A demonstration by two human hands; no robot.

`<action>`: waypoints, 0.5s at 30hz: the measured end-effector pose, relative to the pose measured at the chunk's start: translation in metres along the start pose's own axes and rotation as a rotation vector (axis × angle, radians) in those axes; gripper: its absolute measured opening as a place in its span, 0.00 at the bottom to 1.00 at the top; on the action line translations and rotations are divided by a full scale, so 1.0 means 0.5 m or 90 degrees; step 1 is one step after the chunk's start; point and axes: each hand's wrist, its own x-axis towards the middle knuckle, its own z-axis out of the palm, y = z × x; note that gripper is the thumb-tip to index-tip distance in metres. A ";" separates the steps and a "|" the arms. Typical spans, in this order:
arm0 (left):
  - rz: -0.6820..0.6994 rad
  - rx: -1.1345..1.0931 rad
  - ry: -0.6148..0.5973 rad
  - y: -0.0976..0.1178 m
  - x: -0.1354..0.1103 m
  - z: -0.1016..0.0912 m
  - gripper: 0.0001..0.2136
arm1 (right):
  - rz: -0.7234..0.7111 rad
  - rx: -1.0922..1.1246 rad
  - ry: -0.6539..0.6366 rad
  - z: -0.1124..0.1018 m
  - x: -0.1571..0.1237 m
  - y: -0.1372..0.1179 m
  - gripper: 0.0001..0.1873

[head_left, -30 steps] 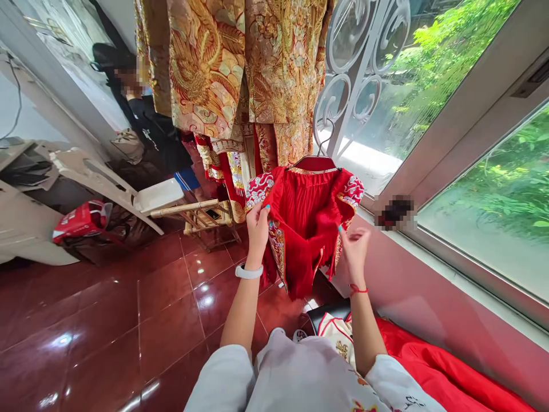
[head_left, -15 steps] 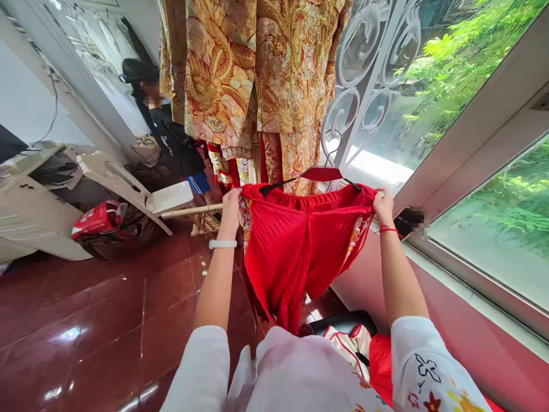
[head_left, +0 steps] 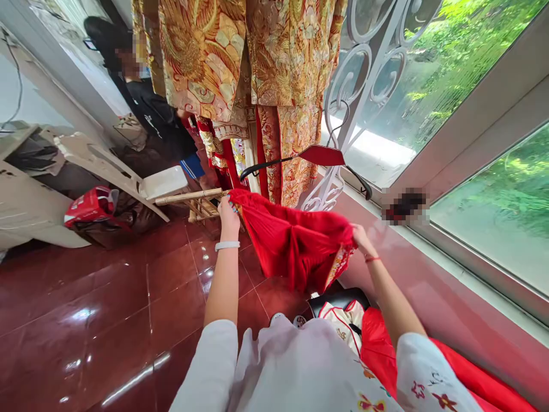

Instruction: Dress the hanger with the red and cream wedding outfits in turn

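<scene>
A red skirt point(head_left: 295, 246) with a gathered waistband is stretched between my two hands. Colourful embroidery shows along its right side. My left hand point(head_left: 229, 217) is closed on the left end of the waistband, and my right hand point(head_left: 362, 239) grips the right end. Just above the skirt, apart from it, a black hanger point(head_left: 266, 166) with a red middle piece hangs by its hook at the white scrolled metalwork point(head_left: 371, 63). Gold and red embroidered garments point(head_left: 291, 63) hang straight ahead.
At the left a person in dark clothes point(head_left: 150, 114) is near a white chair point(head_left: 163, 183). A bamboo rack point(head_left: 201, 203) stands behind my left hand. Red and cream clothing point(head_left: 377, 337) lies at lower right. A partly blurred dark object point(head_left: 407, 206) rests by the window.
The skirt has come off the hanger and moved down towards me, sagging between my hands. My right hand has come lower and inward. The hanger stays hanging.
</scene>
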 end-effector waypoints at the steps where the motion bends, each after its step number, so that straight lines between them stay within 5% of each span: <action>1: 0.010 0.036 -0.028 -0.013 -0.020 -0.027 0.12 | 0.015 0.006 -0.021 0.016 -0.037 0.005 0.07; 5: 0.065 0.264 -0.298 -0.075 -0.157 -0.101 0.14 | 0.056 0.094 -0.071 0.073 -0.170 -0.006 0.18; 10: 0.075 0.413 -0.644 -0.098 -0.363 -0.108 0.13 | 0.039 0.200 -0.310 0.109 -0.314 -0.073 0.37; 15: 0.186 0.561 -0.932 -0.012 -0.441 -0.082 0.11 | -0.044 0.197 -0.349 0.110 -0.384 -0.113 0.13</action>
